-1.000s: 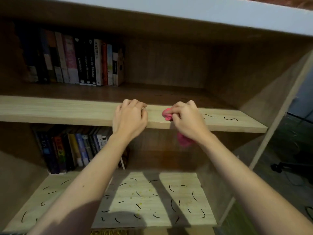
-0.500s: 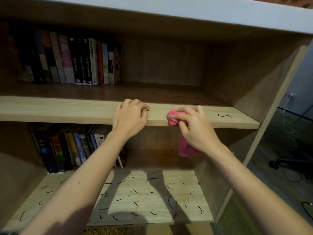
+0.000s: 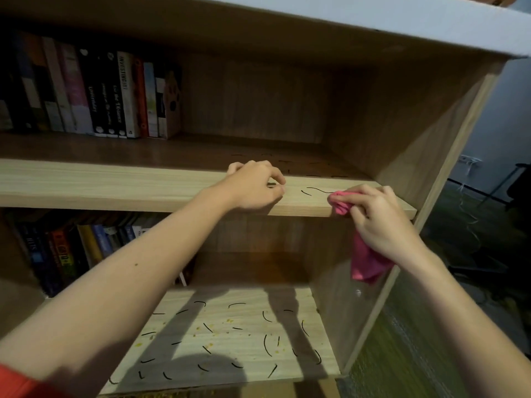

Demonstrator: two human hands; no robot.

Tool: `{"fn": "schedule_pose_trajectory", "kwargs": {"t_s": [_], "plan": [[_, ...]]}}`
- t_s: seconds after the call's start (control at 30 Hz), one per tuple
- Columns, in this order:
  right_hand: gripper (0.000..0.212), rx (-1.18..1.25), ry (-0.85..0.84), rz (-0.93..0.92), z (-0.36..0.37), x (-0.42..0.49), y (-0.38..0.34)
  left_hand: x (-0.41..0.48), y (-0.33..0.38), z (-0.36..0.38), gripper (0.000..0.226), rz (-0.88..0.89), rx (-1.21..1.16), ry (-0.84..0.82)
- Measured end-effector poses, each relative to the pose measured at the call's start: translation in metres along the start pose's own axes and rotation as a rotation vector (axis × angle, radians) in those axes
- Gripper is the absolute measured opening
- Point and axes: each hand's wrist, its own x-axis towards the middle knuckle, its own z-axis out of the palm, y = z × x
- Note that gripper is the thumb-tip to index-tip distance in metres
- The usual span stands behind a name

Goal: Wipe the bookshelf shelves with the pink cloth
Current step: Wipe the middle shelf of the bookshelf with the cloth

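Observation:
A wooden bookshelf fills the head view. My right hand (image 3: 379, 219) grips the pink cloth (image 3: 342, 203) and presses its bunched end against the front edge of the upper shelf (image 3: 115, 185), near the right end. The rest of the cloth hangs down below the hand. My left hand (image 3: 255, 186) rests on the same shelf edge with its fingers curled over the front lip. Black curved marks (image 3: 313, 192) lie on the shelf edge between the two hands. The lower shelf (image 3: 238, 337) carries several black marks and yellow crumbs.
A row of books (image 3: 94, 96) stands at the upper shelf's left, and more books (image 3: 74, 248) stand at the lower shelf's left. The bookshelf's right side panel (image 3: 431, 179) is close to my right hand. Beyond it lie a dark floor and cables (image 3: 471, 214).
My right hand has slid the pink cloth rightwards along the upper shelf's front edge, towards its right end. The left hand kept its place on the edge. The view shifted.

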Motion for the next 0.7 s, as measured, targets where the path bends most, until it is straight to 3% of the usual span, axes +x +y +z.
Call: {"fn": "schedule_pose_trajectory", "kwargs": {"t_s": [0.1,0.23,0.4,0.6,0.7], "plan": [[0.037,-0.037,-0.040,-0.002,-0.001,0.014,-0.005,0.008,0.004,0.014,0.033,-0.014,-0.017,-0.022],[0.037,-0.026,-0.077,-0.145,0.012,0.026,-0.036,0.012,-0.001,0.022,0.034,-0.024,-0.018,0.021],[0.036,0.023,-0.123,-0.005,0.004,0.041,-0.008,0.010,-0.008,0.013,0.029,-0.008,-0.135,0.001],[0.036,0.007,-0.147,-0.132,0.012,0.039,-0.035,0.009,-0.007,0.013,0.028,-0.015,-0.134,0.021],[0.035,0.103,-0.178,-0.058,0.007,0.048,-0.021,0.010,-0.008,0.013,0.028,-0.006,-0.131,0.006]]}}
